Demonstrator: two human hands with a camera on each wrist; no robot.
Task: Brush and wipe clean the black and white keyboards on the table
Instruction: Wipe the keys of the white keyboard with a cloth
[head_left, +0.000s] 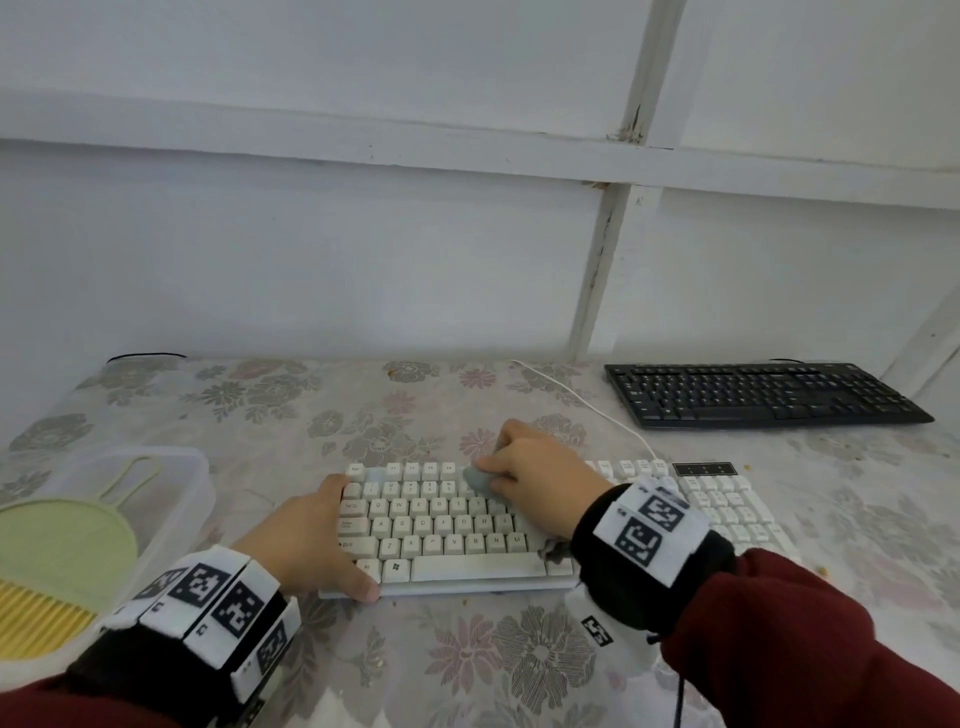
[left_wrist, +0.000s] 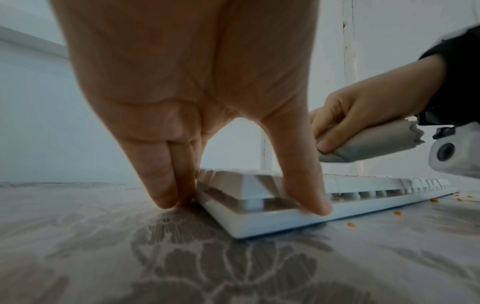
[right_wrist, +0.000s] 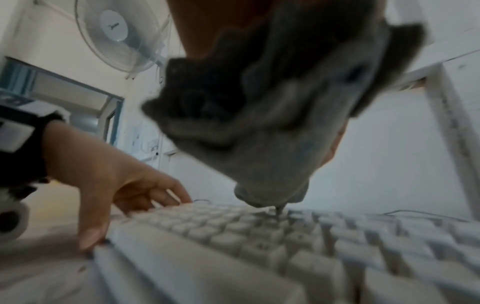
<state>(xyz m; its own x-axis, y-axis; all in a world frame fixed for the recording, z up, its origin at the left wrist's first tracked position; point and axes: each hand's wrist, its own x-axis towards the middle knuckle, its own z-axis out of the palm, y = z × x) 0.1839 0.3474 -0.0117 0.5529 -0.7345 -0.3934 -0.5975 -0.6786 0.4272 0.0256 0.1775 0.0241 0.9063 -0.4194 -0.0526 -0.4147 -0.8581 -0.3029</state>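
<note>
1. Nearest you, your left hand (head_left: 317, 540) braced the white keyboard (head_left: 447, 525) at its left end: thumb (left_wrist: 309, 197) pressed on the front edge, straight fingers (left_wrist: 166, 185) planted against the side, nothing curled round it. That was the right anchor, and I'd judge it needed to stay firm so the board didn't skate on the floral tablecloth (head_left: 519, 665)

2. Just beyond, your right hand (head_left: 540, 467) had its fingers wrapped tight round a bunched grey cloth (head_left: 478, 480), its nose touching the upper key rows near the middle. Wiping was the step in hand. To do it well, you'd have wanted short strokes along each row, light pressure so the keycaps didn't rock, and the cloth's point worked into the gaps

3. Orange crumbs (left_wrist: 351, 224) lay on the cloth-covered table by the front edge, so I'd judge it better to sweep away from the board, not back onto it

4. To your left sat a clear plastic box (head_left: 171, 467), open-topped, holding a pale green dustpan (head_left: 62, 545) and yellow bristles of a brush (head_left: 36, 618)

5. Farthest, at the back right, the black keyboard (head_left: 763, 395) lay well apart, its turn apparently yet to come
</note>
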